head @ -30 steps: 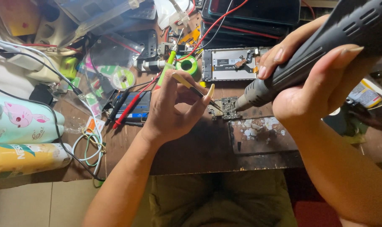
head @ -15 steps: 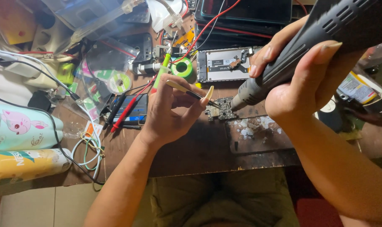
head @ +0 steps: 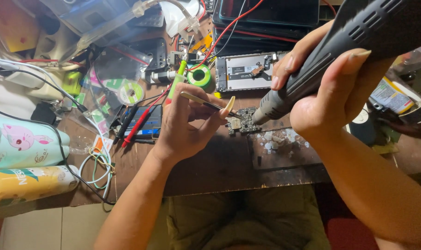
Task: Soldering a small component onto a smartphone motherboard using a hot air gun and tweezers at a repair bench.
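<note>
My right hand [head: 328,88] grips a dark grey hot-air tool [head: 354,51], its metal nozzle pointing down-left at a small circuit board [head: 242,121] on the wooden bench. My left hand [head: 187,122] holds thin metal tweezers [head: 206,103] whose tips reach the board's left edge. The board lies just right of my left thumb, and the nozzle hovers at the board's right side.
Behind the board lies an opened phone frame [head: 245,71], a green solder reel [head: 200,76] and red and black probe leads [head: 138,121]. Two drink bottles [head: 27,143] lie at the left edge beside coiled cables [head: 97,169]. A stained mat [head: 284,146] sits right of the board.
The view has shifted slightly, and both hands have stayed over the board with the nozzle and tweezers in nearly the same places.
</note>
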